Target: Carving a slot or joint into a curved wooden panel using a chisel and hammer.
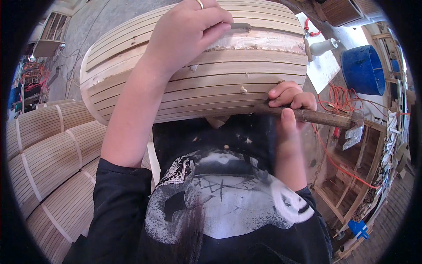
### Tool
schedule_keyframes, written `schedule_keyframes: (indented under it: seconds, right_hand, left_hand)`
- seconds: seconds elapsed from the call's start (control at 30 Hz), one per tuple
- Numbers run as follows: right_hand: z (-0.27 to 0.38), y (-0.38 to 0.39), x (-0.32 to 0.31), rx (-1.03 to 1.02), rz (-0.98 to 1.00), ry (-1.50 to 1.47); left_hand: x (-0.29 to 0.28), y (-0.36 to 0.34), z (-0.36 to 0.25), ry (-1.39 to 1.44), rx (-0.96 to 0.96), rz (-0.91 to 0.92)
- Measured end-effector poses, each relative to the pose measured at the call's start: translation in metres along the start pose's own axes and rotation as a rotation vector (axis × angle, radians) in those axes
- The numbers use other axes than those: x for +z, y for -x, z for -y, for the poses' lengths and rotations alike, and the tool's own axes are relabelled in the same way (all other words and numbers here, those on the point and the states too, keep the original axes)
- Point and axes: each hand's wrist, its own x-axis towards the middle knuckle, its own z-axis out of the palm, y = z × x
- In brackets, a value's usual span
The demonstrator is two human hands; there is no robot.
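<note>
A curved panel of pale wooden slats lies across my front, with a rough, splintered lighter band along its upper part. My left hand is closed on a thin, dark flat tool resting along that band; its far end and exact kind are unclear. Lower right, my right hand grips the wooden handle of a hammer, its metal head pointing outward to the right. The handle lies against the panel's lower edge. Small wood chips are scattered on the slats.
Strapped bundles of slatted panels fill the left side. At upper right are red-handled pliers, a white bottle and a blue drum. Orange hose coils below, beside wooden frames with a blue clamp-like object.
</note>
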Motion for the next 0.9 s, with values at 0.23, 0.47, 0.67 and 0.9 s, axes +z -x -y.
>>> schedule_keyframes:
  seconds: [0.23,0.47,0.67,0.9]
  right_hand:
    - [0.001,-0.001,0.002,0.002,0.009,-0.004]
    - [0.000,-0.001,0.000,-0.013,0.046,0.019]
    - [0.000,0.000,0.001,-0.004,0.034,0.006]
    - [0.029,-0.003,0.007,0.226,0.056,0.035]
  left_hand:
    - [-0.012,0.006,-0.007,0.023,0.031,-0.052]
    - [-0.022,0.012,-0.012,0.030,-0.434,0.107]
    - [-0.026,-0.001,-0.029,-0.092,-0.313,0.139]
    - [-0.030,0.002,-0.031,-0.091,-0.569,0.256]
